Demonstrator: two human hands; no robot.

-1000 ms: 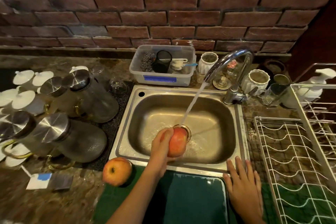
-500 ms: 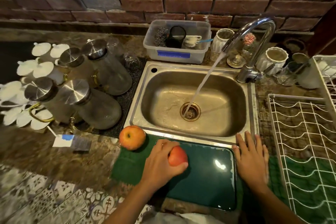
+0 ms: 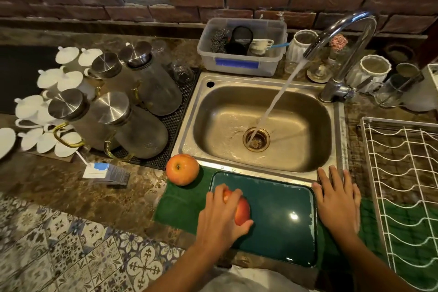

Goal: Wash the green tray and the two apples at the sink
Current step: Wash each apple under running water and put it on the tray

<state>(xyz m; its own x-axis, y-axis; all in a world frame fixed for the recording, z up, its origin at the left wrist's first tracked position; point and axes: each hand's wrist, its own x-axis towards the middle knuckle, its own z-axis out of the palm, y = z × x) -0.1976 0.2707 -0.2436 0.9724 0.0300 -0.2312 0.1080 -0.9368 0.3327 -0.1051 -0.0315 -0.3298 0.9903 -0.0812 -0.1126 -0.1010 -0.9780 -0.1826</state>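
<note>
Head view: left hand [image 3: 219, 220] wrapped over a red apple [image 3: 242, 211] on the green tray [image 3: 282, 216], grip closed around it, most of the apple hidden under fingers. Right hand [image 3: 336, 199] flat and open, holding nothing, beside the tray's right edge. Second apple [image 3: 182, 169] on the green cloth [image 3: 180, 206], near the sink [image 3: 260, 125]. Water running from the tap [image 3: 343, 54]. Tray's near edge cut by the tabletop rim.

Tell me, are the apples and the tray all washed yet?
Almost halfway, it seems. The green tray lies wet on the green cloth, so it looks rinsed. The left hand holds one apple on the tray, fresh from the water. The other apple sits by the sink, probably unwashed. The tap runs; the right hand rests flat.
</note>
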